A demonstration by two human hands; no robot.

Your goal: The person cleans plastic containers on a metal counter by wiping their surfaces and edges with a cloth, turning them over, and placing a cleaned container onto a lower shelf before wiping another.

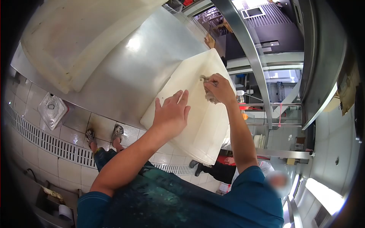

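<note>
A large off-white plastic container (205,127) stands tilted at the edge of the steel table, its pale inner faces toward me. My right hand (220,89) is closed around a crumpled grey-brown rag (210,95) and presses it against the container's inside. Fingers spread, my left hand (172,114) is over the container's near left side, holding nothing. Whether its palm touches the plastic I cannot tell.
Another big translucent plastic container (76,34) rests on the steel table (133,64) at upper left. A metal lid-like item (52,108) is on the tiled floor by a drain grate (57,146). Another person (268,167) stands at lower right, near steel shelving (254,57).
</note>
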